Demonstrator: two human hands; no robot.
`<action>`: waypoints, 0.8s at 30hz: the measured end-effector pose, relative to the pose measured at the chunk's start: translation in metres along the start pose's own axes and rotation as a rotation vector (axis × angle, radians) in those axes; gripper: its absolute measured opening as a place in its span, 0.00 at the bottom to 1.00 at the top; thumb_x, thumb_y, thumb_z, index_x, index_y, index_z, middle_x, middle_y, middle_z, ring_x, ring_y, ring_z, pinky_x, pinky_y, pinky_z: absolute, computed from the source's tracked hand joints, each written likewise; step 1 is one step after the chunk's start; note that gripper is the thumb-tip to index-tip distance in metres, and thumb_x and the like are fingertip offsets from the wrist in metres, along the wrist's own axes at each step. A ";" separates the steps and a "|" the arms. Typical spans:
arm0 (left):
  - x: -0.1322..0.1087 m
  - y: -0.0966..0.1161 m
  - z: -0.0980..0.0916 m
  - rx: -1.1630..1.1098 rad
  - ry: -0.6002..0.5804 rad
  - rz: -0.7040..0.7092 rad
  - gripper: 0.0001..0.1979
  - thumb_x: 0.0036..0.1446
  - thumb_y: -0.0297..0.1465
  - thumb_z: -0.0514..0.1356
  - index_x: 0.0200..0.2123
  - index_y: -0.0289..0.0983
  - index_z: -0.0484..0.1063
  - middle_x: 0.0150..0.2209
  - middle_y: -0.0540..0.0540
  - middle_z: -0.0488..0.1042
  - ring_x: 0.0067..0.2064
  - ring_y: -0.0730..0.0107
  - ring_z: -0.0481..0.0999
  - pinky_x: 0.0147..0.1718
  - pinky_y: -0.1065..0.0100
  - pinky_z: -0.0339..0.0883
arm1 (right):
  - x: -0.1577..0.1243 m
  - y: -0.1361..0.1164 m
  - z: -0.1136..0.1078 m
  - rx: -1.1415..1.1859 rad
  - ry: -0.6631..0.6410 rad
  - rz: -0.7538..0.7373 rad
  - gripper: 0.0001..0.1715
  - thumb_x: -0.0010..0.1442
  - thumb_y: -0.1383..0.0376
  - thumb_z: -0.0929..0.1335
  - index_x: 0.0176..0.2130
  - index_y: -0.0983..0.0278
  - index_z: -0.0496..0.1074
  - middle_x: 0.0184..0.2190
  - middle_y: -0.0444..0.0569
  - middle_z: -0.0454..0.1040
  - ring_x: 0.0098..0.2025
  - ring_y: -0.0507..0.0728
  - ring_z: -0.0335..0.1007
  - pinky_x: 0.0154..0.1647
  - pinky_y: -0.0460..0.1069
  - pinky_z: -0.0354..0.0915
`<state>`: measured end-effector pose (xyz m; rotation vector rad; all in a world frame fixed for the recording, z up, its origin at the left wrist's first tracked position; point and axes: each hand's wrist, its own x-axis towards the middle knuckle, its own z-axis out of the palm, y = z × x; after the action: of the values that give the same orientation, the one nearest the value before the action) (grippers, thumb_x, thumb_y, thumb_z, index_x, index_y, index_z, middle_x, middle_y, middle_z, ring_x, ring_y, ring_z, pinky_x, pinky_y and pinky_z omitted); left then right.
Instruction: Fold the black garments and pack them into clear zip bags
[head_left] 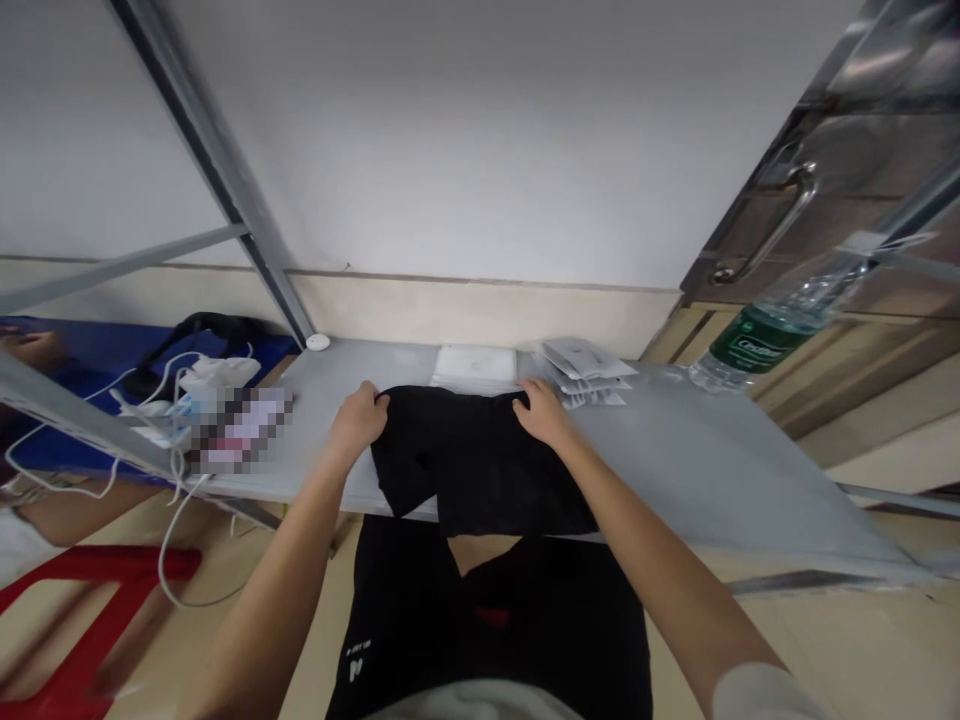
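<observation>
A black garment (pixel 487 460) is spread over the front of the grey table, its lower edge hanging at the table's front rim. Whether it is a top or shorts I cannot tell. My left hand (pixel 361 418) is closed on its upper left corner, thumb over the cloth. At the upper right corner, my right hand (pixel 541 408) pinches the fabric the same way. Just behind the cloth lies a flat white packet (pixel 476 364), partly covered by it. A stack of clear-and-white plastic packets (pixel 581 368) sits right beside my right hand.
The grey table (pixel 675 450) runs along a wall inside a metal frame. A water bottle (pixel 772 335) is tied to the right post. Leftward are a pixelated item (pixel 244 430), white cables with a power strip (pixel 217 375), a red stool (pixel 90 610) and another person's arm (pixel 82 515).
</observation>
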<state>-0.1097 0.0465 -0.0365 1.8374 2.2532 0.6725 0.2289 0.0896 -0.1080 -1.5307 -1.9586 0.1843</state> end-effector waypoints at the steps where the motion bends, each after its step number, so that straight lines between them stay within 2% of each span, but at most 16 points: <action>1: 0.001 0.003 -0.005 -0.029 0.006 -0.002 0.06 0.62 0.34 0.56 0.41 0.40 0.70 0.32 0.39 0.78 0.37 0.50 0.79 0.36 0.60 0.68 | 0.002 0.001 0.002 0.009 0.005 0.022 0.23 0.62 0.67 0.65 0.55 0.68 0.73 0.55 0.62 0.74 0.60 0.67 0.68 0.65 0.61 0.63; 5: -0.003 0.016 -0.024 -0.241 -0.078 0.019 0.16 0.60 0.33 0.58 0.52 0.42 0.69 0.24 0.51 0.72 0.24 0.63 0.71 0.29 0.66 0.65 | 0.004 0.008 0.008 0.016 0.039 0.019 0.22 0.61 0.70 0.64 0.53 0.66 0.74 0.51 0.59 0.76 0.57 0.66 0.68 0.63 0.61 0.63; 7: -0.007 0.027 -0.032 -0.344 -0.115 0.089 0.17 0.57 0.33 0.60 0.51 0.42 0.73 0.26 0.51 0.74 0.23 0.67 0.70 0.27 0.67 0.65 | 0.004 0.013 0.008 0.003 0.047 0.008 0.22 0.60 0.72 0.63 0.53 0.67 0.74 0.50 0.60 0.76 0.57 0.66 0.68 0.63 0.61 0.63; 10: -0.014 0.051 -0.039 -0.463 -0.187 0.166 0.15 0.53 0.32 0.63 0.44 0.39 0.80 0.32 0.46 0.79 0.25 0.66 0.74 0.27 0.66 0.68 | 0.005 0.018 0.008 -0.012 0.060 0.016 0.25 0.58 0.75 0.62 0.53 0.68 0.75 0.48 0.60 0.75 0.56 0.66 0.66 0.64 0.61 0.62; 14: -0.024 0.091 -0.036 -0.522 -0.410 0.110 0.23 0.50 0.30 0.68 0.51 0.34 0.79 0.29 0.45 0.79 0.19 0.65 0.75 0.25 0.63 0.71 | 0.007 0.019 0.008 0.064 0.146 -0.070 0.26 0.56 0.78 0.60 0.48 0.65 0.78 0.45 0.58 0.75 0.53 0.65 0.67 0.61 0.61 0.64; 17: -0.034 0.119 -0.025 -0.563 -0.552 0.138 0.27 0.52 0.30 0.68 0.56 0.32 0.75 0.38 0.41 0.81 0.22 0.67 0.78 0.28 0.64 0.74 | 0.007 0.018 0.006 0.186 0.241 -0.150 0.23 0.57 0.76 0.60 0.44 0.63 0.77 0.41 0.55 0.76 0.49 0.63 0.70 0.56 0.60 0.67; 19: -0.040 0.133 -0.017 -0.624 -0.706 0.166 0.30 0.54 0.32 0.68 0.60 0.32 0.71 0.43 0.38 0.81 0.26 0.66 0.81 0.31 0.65 0.76 | 0.006 0.016 0.003 0.253 0.293 -0.165 0.20 0.59 0.74 0.60 0.42 0.62 0.77 0.40 0.53 0.76 0.47 0.62 0.71 0.54 0.58 0.69; 22: -0.043 0.143 -0.007 -0.678 -1.059 0.208 0.33 0.58 0.39 0.67 0.64 0.34 0.67 0.46 0.36 0.81 0.33 0.62 0.84 0.34 0.63 0.77 | 0.004 0.011 -0.003 0.316 0.339 -0.148 0.17 0.60 0.73 0.60 0.39 0.61 0.76 0.39 0.52 0.77 0.45 0.61 0.73 0.51 0.57 0.70; 23: -0.041 0.143 -0.004 -0.666 -1.115 0.224 0.31 0.59 0.42 0.66 0.62 0.34 0.69 0.46 0.36 0.81 0.34 0.61 0.84 0.34 0.63 0.77 | 0.002 0.009 -0.005 0.335 0.345 -0.146 0.17 0.60 0.72 0.60 0.39 0.61 0.76 0.39 0.52 0.77 0.44 0.61 0.74 0.51 0.57 0.70; 24: -0.038 0.141 0.000 -0.636 -1.087 0.234 0.27 0.61 0.43 0.64 0.58 0.34 0.72 0.45 0.36 0.82 0.34 0.61 0.84 0.34 0.62 0.77 | 0.001 0.007 -0.007 0.353 0.349 -0.148 0.16 0.60 0.72 0.60 0.39 0.61 0.76 0.39 0.53 0.78 0.44 0.61 0.74 0.50 0.57 0.70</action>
<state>0.0245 0.0307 0.0193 1.5398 0.9962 0.2333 0.2386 0.0908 -0.1053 -1.1027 -1.6498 0.1756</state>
